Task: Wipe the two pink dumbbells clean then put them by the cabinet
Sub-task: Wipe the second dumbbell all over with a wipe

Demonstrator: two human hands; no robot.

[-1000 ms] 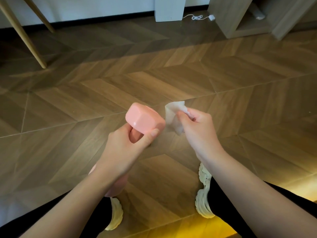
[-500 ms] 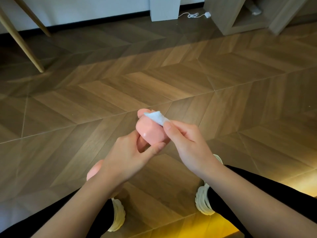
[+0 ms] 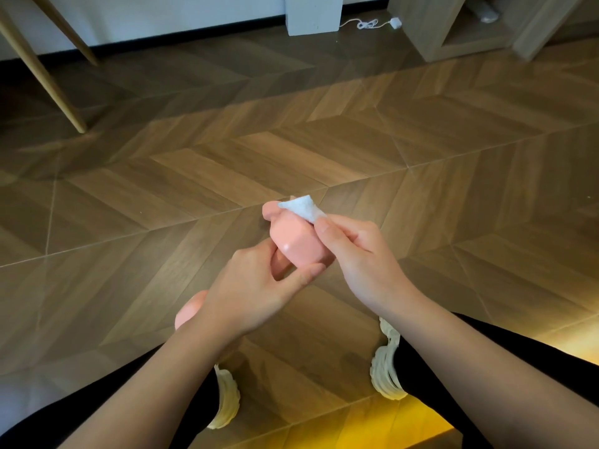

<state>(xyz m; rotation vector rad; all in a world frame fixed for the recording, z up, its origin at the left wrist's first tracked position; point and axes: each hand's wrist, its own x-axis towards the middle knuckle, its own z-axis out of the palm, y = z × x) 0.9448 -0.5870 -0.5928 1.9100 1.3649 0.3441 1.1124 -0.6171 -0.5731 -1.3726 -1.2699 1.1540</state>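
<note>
Surrounding dumbbell (image 3: 299,247) and wipe (image 3: 301,207): shoes (image 3: 385,371), chair legs (image 3: 45,79), cabinet (image 3: 424,30).

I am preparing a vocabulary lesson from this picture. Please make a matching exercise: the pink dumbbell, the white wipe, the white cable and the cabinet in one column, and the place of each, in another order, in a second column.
Column one:
1. pink dumbbell
2. white wipe
3. white cable
4. cabinet

Column two:
A. lying on the floor by the far wall
B. pinched by the right hand, against the dumbbell's far end
C. standing at far right
D. gripped at its handle by the left hand

Pairs: 1-D, 2-B, 3-A, 4-C.
</note>
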